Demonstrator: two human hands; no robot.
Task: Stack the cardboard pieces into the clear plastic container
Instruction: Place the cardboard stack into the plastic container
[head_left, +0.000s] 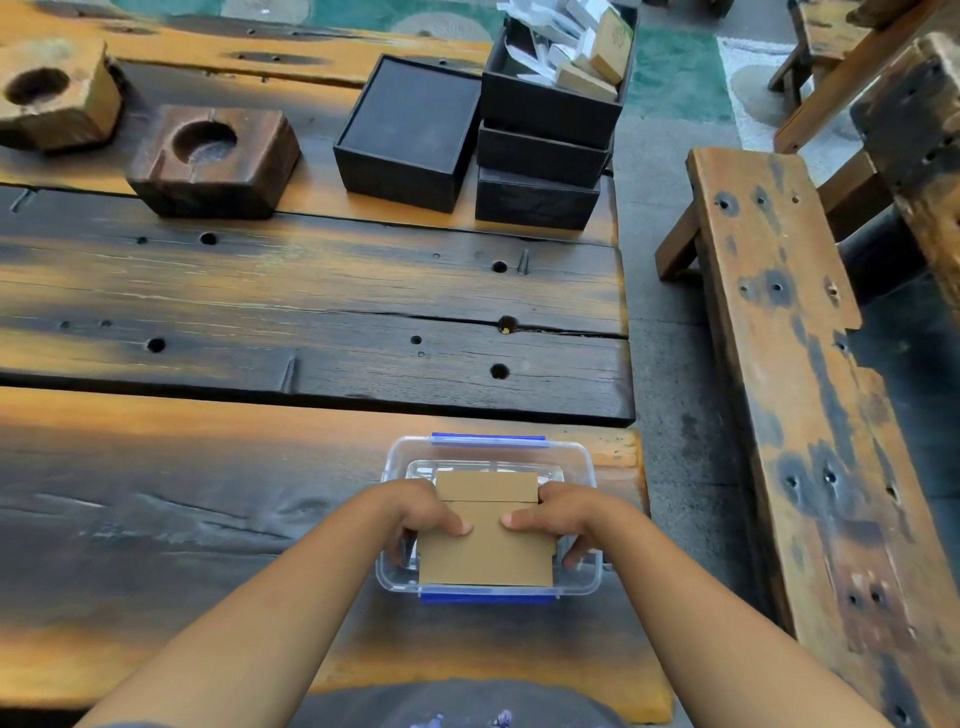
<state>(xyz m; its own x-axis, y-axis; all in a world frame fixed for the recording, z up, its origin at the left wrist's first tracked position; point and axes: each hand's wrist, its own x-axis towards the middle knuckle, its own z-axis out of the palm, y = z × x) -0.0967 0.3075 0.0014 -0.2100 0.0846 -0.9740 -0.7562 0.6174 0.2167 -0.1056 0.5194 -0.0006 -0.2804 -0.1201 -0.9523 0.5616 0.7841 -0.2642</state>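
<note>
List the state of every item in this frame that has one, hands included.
Clear plastic container: open, no lid, blue clips at both long sides.
Cardboard pieces: held over the container, partly inside.
Left hand: gripping the cardboard's left edge.
Right hand: gripping its right edge.
Top black box: open, full of small cartons.
Black box beside the stack: closed.

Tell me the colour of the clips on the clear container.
Blue clips, clearest in the head view.
</note>
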